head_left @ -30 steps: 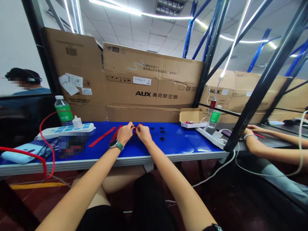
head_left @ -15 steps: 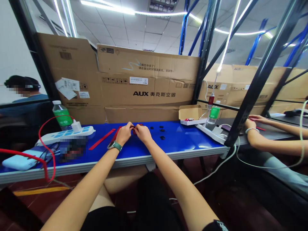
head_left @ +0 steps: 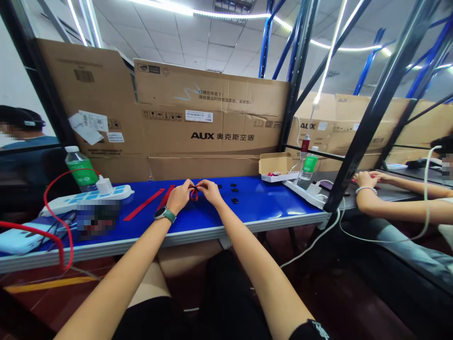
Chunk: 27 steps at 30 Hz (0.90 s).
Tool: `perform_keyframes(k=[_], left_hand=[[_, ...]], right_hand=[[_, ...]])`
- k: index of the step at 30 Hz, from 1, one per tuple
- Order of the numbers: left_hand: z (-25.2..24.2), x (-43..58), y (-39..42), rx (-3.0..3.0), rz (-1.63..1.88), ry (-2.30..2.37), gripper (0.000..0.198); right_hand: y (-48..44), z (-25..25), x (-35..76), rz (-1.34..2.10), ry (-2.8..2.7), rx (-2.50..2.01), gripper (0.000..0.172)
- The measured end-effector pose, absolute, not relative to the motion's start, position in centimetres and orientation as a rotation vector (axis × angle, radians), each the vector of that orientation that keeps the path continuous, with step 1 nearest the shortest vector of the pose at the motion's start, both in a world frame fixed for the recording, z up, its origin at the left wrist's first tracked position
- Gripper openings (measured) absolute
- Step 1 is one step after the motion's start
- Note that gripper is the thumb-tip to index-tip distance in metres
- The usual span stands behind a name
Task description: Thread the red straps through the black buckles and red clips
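Both hands pinch a red strap at mid-bench

The fingers of the left hand (head_left: 179, 197) and right hand (head_left: 210, 191) clamp the red strap (head_left: 193, 193) above the blue workbench (head_left: 269, 205); a loosened pinch could drop it among the small black clips (head_left: 233, 192) just right.

AUX cardboard boxes (head_left: 208, 113), water bottle (head_left: 81, 167), white power strip (head_left: 118, 191)

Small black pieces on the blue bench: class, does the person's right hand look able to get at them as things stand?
Probably yes. The right hand pinches a red strap with the left hand, but the small black pieces lie close beside it on the blue bench. No object shows between them, so the way looks free.
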<state>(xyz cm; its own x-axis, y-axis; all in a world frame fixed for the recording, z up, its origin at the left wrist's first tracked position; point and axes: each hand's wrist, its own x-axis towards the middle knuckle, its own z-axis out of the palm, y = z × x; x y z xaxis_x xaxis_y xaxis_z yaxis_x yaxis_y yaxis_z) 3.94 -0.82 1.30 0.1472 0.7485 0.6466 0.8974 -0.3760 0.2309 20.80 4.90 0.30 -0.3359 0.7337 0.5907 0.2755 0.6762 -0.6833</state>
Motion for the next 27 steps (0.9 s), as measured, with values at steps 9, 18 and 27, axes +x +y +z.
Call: perform_keyframes(k=[9,18,27], left_hand=[[1.1,4.1,-0.5,-2.500,-1.242,-1.351,0.018],[0.7,4.0,0.1,-2.555,-1.613,-1.322,0.013],[0.2,3.7,0.8,-2.548,-2.382,-1.596,0.052]], right_hand=[[6.1,-0.2,21.4,1.083,-1.376,-0.776,0.018],[5.2,-0.3,20.7,1.258,-1.396,-0.568,0.042],[5.3,-0.1,20.4,1.069,-1.389,-0.557,0.054]])
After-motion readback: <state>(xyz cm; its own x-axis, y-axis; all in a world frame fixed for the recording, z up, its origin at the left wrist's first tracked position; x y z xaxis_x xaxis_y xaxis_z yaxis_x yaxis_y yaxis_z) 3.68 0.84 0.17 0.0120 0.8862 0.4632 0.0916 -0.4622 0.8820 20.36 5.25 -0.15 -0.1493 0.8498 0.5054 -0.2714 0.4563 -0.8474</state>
